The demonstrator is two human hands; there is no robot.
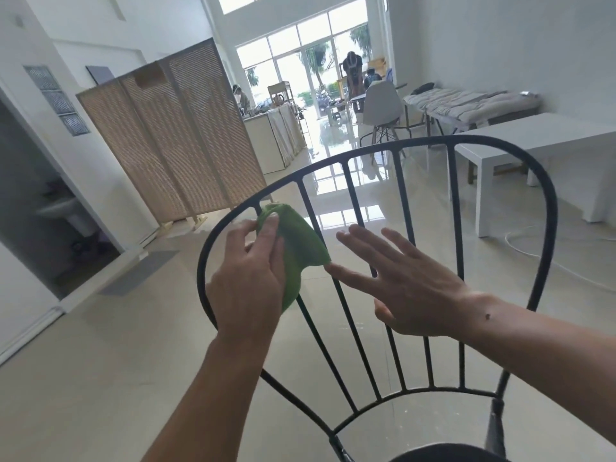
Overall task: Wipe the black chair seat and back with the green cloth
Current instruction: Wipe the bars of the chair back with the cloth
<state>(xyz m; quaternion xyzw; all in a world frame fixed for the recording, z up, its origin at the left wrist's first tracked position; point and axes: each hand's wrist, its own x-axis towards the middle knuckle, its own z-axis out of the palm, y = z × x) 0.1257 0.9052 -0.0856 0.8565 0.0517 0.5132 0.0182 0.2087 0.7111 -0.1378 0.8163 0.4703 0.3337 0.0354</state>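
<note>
Here, the left hand is gripping the green cloth, its fingers clamped on it and pressing it against the far-left curve of the black chair back. The right hand is hovering just right of the cloth, fingers spread apart and holding nothing; whether it is touching the bars is unclear. The seat is showing only as a dark edge at the near bottom. The chair is standing on a glossy pale tiled floor that is reflecting the tall far windows. A slatted wooden screen is standing on the left, a white chair far off on the right.
</note>
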